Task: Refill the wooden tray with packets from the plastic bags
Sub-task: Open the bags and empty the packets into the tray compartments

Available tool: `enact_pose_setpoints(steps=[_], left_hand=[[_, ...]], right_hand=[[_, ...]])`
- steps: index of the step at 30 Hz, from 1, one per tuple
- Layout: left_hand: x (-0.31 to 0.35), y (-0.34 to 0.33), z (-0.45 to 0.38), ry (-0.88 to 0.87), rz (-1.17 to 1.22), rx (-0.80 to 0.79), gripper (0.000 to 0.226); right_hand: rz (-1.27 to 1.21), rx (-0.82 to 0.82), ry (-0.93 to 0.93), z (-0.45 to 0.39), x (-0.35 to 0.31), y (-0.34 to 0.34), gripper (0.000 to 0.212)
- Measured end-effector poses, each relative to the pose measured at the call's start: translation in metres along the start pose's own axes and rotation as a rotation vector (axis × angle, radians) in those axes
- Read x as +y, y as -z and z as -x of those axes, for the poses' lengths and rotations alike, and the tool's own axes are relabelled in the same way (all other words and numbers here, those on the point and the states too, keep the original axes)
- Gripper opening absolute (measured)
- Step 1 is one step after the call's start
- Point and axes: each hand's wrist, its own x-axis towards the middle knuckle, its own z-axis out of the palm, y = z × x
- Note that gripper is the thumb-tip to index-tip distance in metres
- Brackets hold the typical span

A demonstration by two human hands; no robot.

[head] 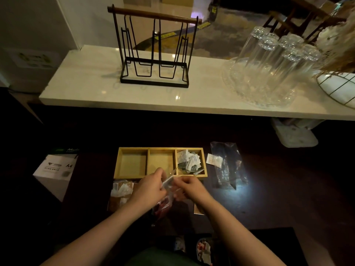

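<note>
Both hands meet just in front of the wooden tray's near wall, fingers curled and pinching the top of a clear plastic bag (169,186) between them: the left hand (148,189) grips its left edge, the right hand (189,188) its right edge. Dark reddish packets (162,207) sit in the bag's lower part, hanging below the grip. Beyond the hands, the wooden tray (161,163) has three compartments; the left and middle ones show bare wood, while the right one holds a heap of white and dark sachets (189,162). Left of the grip lies a bag of pale packets (122,190). Right of the tray lie a loose white sachet (214,160) and a flattened plastic bag (228,166).
</note>
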Motion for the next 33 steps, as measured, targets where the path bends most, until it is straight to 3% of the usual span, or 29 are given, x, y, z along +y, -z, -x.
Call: enact_pose_setpoints(steps=[9,15,22,28,33], left_hand=[[-0.023,0.006,0.015,0.152,0.482,0.02,0.013],[-0.021,0.008,0.027,0.193,0.663,0.014,0.013],[-0.016,0.019,0.03,0.209,0.635,0.029,0.013],[-0.013,0.021,0.031,0.236,0.622,0.016,0.014],[-0.005,0.021,0.032,0.29,0.623,-0.015,0.022]], right_hand=[[-0.158,0.007,-0.026,-0.001,-0.018,-0.034,0.015],[0.003,0.077,0.002,-0.005,-0.019,-0.043,0.007],[0.062,0.176,0.03,-0.001,-0.015,-0.049,0.014],[-0.31,0.009,-0.075,0.006,-0.019,-0.045,0.019],[-0.318,-0.05,-0.08,0.007,-0.013,-0.048,0.013]])
